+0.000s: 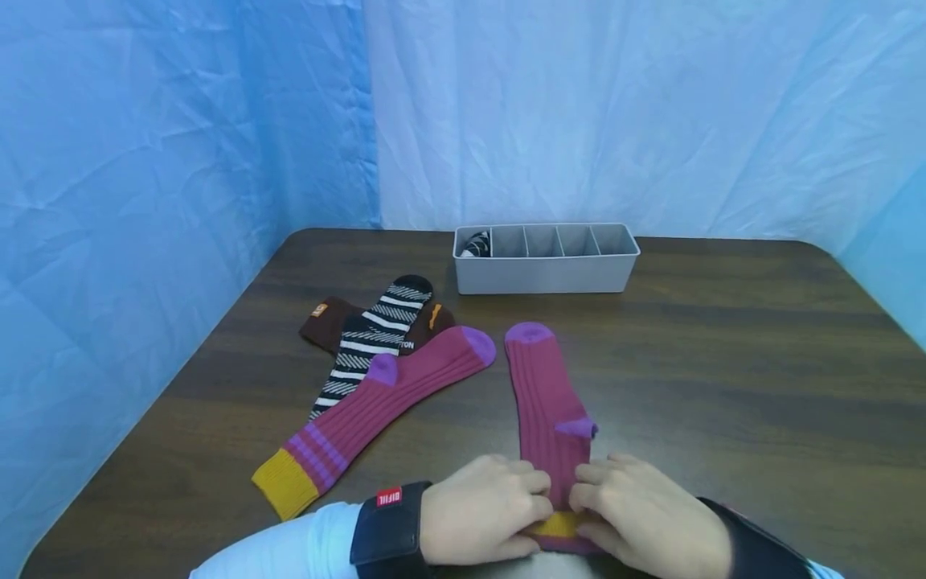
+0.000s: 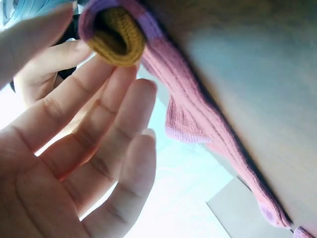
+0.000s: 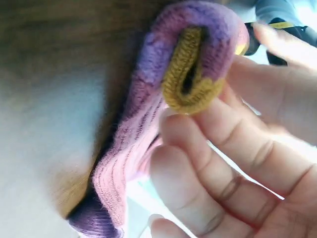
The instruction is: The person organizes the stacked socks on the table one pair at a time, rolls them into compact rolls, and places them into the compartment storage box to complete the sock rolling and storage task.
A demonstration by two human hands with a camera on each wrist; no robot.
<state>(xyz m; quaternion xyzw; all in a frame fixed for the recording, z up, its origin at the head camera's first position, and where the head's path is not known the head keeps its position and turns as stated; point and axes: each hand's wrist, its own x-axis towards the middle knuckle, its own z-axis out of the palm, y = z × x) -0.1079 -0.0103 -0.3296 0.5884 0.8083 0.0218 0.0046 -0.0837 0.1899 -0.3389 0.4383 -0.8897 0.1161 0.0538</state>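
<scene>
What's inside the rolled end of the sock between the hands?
The magenta sock has its yellow cuff curled inside a purple-banded outer layer; whatever lies deeper is covered.

A person's bare left hand [image 1: 483, 510] and bare right hand [image 1: 647, 512] face each other low in the head view, near but apart, backs upward, each pinching with thumb [image 1: 518, 547] and bent fingers [image 1: 534, 508]; forearms [image 1: 278, 551] in light-blue fabric sleeves [image 1: 329, 535] slant in from either side, a broad black wristband [image 1: 391, 531] round each wrist
</scene>
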